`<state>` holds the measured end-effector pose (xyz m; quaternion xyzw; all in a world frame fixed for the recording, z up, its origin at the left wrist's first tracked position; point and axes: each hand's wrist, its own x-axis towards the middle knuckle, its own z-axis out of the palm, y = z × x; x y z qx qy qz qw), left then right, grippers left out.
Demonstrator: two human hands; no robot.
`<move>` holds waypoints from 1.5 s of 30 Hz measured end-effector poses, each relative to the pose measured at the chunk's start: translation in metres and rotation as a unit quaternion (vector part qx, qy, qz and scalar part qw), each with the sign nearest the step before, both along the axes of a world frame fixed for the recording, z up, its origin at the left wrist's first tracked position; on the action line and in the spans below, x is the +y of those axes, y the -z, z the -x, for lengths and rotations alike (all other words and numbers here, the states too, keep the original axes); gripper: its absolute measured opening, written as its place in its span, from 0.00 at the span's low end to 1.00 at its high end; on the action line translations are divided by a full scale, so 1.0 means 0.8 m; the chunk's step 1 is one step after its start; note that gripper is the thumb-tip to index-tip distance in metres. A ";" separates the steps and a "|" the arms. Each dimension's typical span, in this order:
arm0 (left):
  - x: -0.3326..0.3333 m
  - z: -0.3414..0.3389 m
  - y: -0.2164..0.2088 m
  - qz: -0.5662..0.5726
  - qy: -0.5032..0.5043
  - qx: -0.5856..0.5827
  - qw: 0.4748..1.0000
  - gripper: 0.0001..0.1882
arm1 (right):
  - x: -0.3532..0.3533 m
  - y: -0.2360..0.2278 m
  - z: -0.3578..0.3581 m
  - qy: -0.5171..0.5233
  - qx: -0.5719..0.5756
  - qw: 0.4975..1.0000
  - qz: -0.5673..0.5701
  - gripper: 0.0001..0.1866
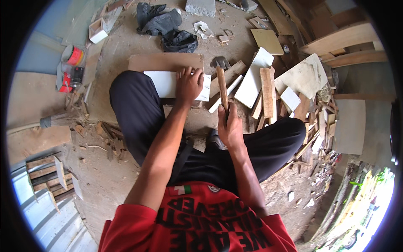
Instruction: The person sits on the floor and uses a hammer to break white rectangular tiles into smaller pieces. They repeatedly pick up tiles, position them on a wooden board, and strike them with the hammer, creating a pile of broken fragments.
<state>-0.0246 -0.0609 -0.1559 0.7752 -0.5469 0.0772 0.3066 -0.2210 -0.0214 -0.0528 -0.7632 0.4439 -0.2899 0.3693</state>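
Note:
My right hand point(230, 127) is wrapped round the lower end of the wooden handle of a hammer point(222, 86). Its dark metal head is raised at the far end, right of the boards. My left hand point(189, 87) rests on a white board point(163, 83) near that board's right end. Its fingers are curled and pressed together; whatever they may pinch is too small to make out. Behind the white board, and touching it, lies a brown board point(155, 62). Both boards are in front of my bent left knee, and part of the white one is hidden behind it.
A heap of wood offcuts point(267, 92) and white panels point(255, 75) spreads to my right. Black plastic bags point(158, 21) and a concrete block point(200, 7) lie farther off. At the left stand a red tin point(72, 55), a black can point(77, 77) and a white box point(98, 31).

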 end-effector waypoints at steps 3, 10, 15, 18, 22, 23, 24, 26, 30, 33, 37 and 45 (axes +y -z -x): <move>0.001 -0.004 0.000 0.000 0.014 0.009 1.000 0.09 | -0.005 -0.019 -0.007 -0.003 0.042 0.998 -0.051 0.13; -0.001 -0.003 0.003 0.023 -0.001 -0.010 1.000 0.08 | -0.026 -0.015 0.015 -0.042 0.049 0.998 0.026 0.11; -0.005 -0.004 0.003 0.013 0.007 -0.013 1.000 0.08 | -0.028 -0.017 0.004 -0.016 0.034 0.999 -0.037 0.12; 0.000 -0.003 0.005 0.037 0.021 0.013 0.999 0.08 | -0.023 0.016 0.015 -0.059 0.101 0.993 0.006 0.12; 0.001 -0.004 0.010 0.028 0.009 0.001 1.000 0.08 | -0.015 -0.034 0.006 -0.007 0.035 0.998 -0.042 0.12; -0.002 -0.004 0.008 0.030 0.007 -0.002 1.000 0.08 | -0.017 -0.054 -0.001 -0.006 0.014 0.998 -0.060 0.13; -0.004 -0.004 0.005 0.032 0.006 -0.006 0.999 0.08 | -0.015 -0.052 -0.002 -0.005 0.012 0.998 -0.057 0.13; 0.001 -0.004 0.005 0.018 0.010 0.003 1.000 0.08 | -0.013 -0.032 -0.001 -0.010 0.013 0.999 -0.049 0.13; 0.000 -0.006 0.008 0.047 0.013 -0.010 0.999 0.08 | -0.015 0.013 0.011 -0.026 0.107 0.993 -0.053 0.15; -0.002 0.000 0.001 0.013 -0.005 0.009 1.000 0.06 | -0.004 -0.069 -0.006 0.026 0.050 0.993 -0.101 0.17; -0.001 -0.004 0.003 0.000 -0.010 0.010 1.000 0.07 | -0.008 -0.065 -0.019 0.009 -0.024 0.999 -0.047 0.20; -0.003 -0.001 0.006 0.017 -0.017 0.006 1.000 0.07 | 0.004 -0.031 0.008 0.021 0.053 0.996 -0.063 0.15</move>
